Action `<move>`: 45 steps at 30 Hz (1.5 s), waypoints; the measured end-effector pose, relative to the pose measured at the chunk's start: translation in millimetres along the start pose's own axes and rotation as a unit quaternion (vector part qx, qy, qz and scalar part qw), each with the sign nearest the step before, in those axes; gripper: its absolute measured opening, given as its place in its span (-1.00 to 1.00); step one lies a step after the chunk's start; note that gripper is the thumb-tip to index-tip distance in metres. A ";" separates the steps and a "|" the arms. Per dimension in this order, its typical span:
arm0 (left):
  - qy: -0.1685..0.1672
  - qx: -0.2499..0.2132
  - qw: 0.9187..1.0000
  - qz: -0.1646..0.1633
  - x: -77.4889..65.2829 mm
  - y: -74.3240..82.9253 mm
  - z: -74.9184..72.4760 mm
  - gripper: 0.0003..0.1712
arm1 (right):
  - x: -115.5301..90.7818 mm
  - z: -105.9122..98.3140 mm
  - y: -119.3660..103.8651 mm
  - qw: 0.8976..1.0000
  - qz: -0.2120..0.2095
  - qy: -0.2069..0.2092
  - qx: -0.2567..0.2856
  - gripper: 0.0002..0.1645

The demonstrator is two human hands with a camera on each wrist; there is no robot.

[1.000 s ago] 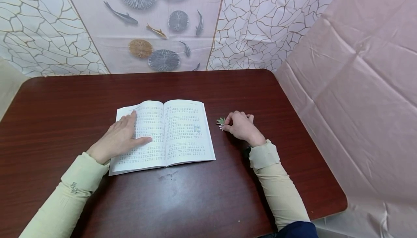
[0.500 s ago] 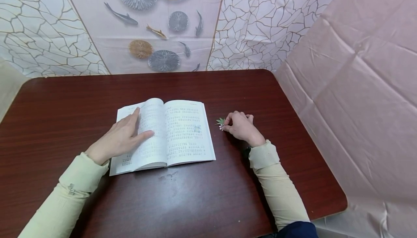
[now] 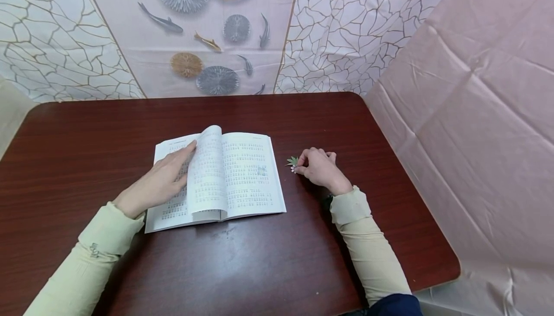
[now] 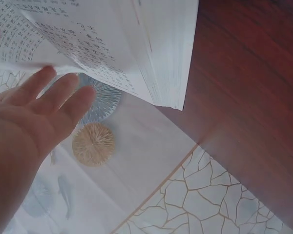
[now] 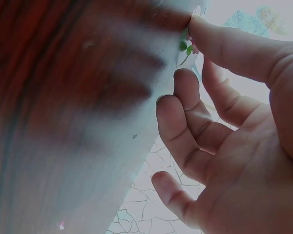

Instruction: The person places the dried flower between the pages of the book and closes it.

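Note:
An open book [image 3: 251,181] lies on the table, printed text on both sides. My left hand [image 3: 157,183] is over its left side, fingers [image 4: 68,105] extended against a page [image 3: 207,176] that stands raised and curls toward the spine. The thumb is partly hidden behind that page. To the right of the book, my right hand [image 3: 319,167] pinches a small flower sprig [image 3: 293,163] between thumb and forefinger, close over the tabletop. The sprig has a green lobed leaf and tiny pale flowers. In the right wrist view, the other fingers [image 5: 171,114] are loosely bent below the sprig [image 5: 189,48].
The dark red-brown table [image 3: 259,268] reaches back to a patterned cloth [image 3: 342,32] with fish and round motifs. A pale pink cloth [image 3: 480,114] hangs along the right side, past the table's edge.
The left page has risen from flat and curled over toward the spine, while the left hand moved slightly right with it. The right hand and flower sprig have stayed in place.

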State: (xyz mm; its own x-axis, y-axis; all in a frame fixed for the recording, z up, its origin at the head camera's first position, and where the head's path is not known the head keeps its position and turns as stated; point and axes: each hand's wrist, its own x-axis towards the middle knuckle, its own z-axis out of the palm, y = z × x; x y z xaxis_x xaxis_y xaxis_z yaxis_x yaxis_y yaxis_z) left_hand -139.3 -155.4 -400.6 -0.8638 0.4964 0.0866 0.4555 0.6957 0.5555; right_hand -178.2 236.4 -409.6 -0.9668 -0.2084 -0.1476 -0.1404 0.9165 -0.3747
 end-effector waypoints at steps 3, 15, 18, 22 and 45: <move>0.009 -0.012 1.000 0.001 -0.5 0.3 -0.3 -0.13 | 0.0 -0.5 -1.1 1.000 0.003 -0.002 -0.003 -0.81; 0.035 -0.091 0.991 -0.094 0.4 5.4 -0.8 0.37 | 1.5 0.5 -2.9 1.000 0.010 -0.002 -0.010 -0.80; 0.027 -0.077 0.994 -0.079 -0.2 4.3 -0.2 0.30 | 1.6 0.7 -2.9 1.000 0.010 -0.002 -0.010 -0.81; 0.020 -0.061 0.996 -0.061 -1.3 2.3 1.0 0.22 | 1.6 1.1 -3.0 1.000 0.014 -0.004 -0.009 -0.81; -0.041 0.091 0.995 0.002 -0.5 22.0 19.4 -0.21 | -0.5 0.1 -2.8 0.999 -0.029 0.005 0.014 -0.86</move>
State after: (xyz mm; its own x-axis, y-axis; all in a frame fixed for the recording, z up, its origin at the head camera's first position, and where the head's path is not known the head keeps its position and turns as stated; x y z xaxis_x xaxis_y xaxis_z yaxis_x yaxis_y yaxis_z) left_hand -124.7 -130.3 -404.4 -0.8446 0.5351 0.0167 0.4970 0.7722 0.3959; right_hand -177.3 233.8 -408.6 -0.9592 -0.2580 -0.1159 -0.1909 0.8929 -0.4077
